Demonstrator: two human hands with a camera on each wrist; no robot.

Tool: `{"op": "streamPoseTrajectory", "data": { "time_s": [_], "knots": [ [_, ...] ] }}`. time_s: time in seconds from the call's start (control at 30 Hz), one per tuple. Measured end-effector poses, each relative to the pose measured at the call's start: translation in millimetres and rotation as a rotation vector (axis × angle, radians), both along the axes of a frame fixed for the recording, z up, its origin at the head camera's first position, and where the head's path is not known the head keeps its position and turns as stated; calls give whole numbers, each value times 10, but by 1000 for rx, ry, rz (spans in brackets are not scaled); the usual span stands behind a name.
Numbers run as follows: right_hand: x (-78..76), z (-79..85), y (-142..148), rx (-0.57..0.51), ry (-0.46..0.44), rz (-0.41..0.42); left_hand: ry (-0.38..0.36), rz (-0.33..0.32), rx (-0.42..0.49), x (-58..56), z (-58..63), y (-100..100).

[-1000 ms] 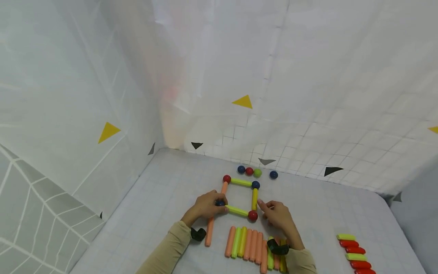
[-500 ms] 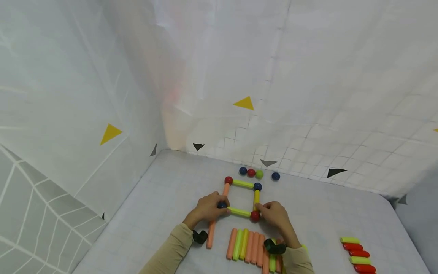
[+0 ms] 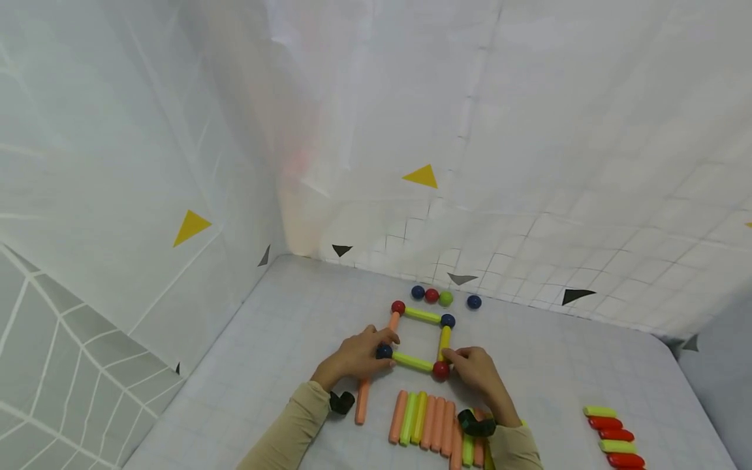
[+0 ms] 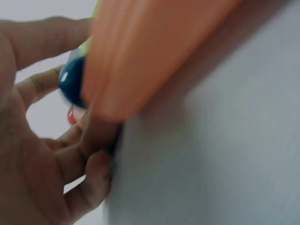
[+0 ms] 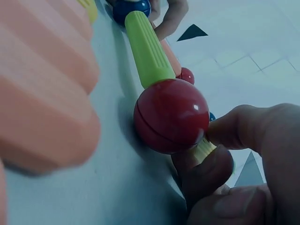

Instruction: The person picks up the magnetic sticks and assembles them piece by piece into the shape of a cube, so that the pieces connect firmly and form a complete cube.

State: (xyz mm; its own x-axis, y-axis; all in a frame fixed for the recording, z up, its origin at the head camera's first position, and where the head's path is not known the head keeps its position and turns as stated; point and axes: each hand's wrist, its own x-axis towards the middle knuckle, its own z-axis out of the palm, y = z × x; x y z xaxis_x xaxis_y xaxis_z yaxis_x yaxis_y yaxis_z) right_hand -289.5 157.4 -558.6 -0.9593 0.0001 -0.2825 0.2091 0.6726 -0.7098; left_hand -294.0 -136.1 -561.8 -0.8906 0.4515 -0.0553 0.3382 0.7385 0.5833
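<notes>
Toy building rods and balls form a four-sided frame on the table in the head view. My left hand (image 3: 356, 354) holds the near-left blue ball (image 3: 384, 351) between thumb and fingers. From that ball, an orange rod (image 3: 362, 403) extends toward me. A lime rod (image 3: 413, 361) joins the blue ball to the near-right red ball (image 5: 171, 116). Just beyond the red ball, my right hand (image 3: 474, 369) pinches the yellow rod (image 3: 445, 338) of the right side. Another red ball (image 3: 398, 307), a lime rod (image 3: 423, 314) and a blue ball (image 3: 448, 321) make the far side.
Several loose orange, lime and yellow rods (image 3: 439, 421) lie in a row before the frame, partly under the right wrist. Red and lime rods (image 3: 611, 434) are stacked side by side at the right. Loose balls (image 3: 431, 296) sit near the back wall.
My right hand has come in from beside the yellow rod and now pinches it. The frame's far side has shifted slightly right. The left hand stays at the blue ball, its index finger lifted a little.
</notes>
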Motion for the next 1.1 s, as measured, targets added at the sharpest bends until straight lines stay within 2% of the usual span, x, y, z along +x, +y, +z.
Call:
{"op": "streamPoseTrajectory", "data": {
  "time_s": [0.17,0.33,0.43,0.57,0.7,0.8,0.9,1.0,1.1],
  "knots": [
    [20,-10,61,-18,-22,-21,-30,-17,65,-17,17,-53],
    [38,-21,129,-42,-44,-47,25,-46,76,-10,0,7],
    [44,-24,157,-33,-63,-72,32,-43,78,8,-12,54],
    [83,3,200,-2,-69,-73,17,-22,85,13,-48,78],
    [165,67,362,91,-7,-42,-13,-14,96,10,-78,64],
    [245,158,569,183,37,-42,-46,-13,115,10,-20,13],
    [334,271,777,256,13,-56,-57,22,83,30,102,-75],
    [430,344,938,327,-56,-51,-83,92,-21,96,244,-166],
    [531,360,1046,379,-122,-21,-175,162,-125,201,359,-213]
  ]
}}
